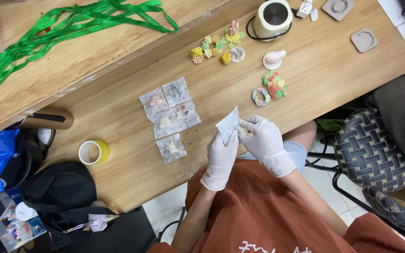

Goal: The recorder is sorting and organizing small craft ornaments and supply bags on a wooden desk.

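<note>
Both white-gloved hands, left hand [221,157] and right hand [264,140], pinch a small clear plastic packet [228,124] between their fingers above the wooden table's [305,84] near edge, its contents seemingly tiny, right of four similar flat packets [169,117].

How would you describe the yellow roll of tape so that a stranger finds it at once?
Start at the wooden table and go to its near edge, left of the clear packets. The tape roll lies there alone, beside a black bag. It is the only yellow ring with a white core.
</note>
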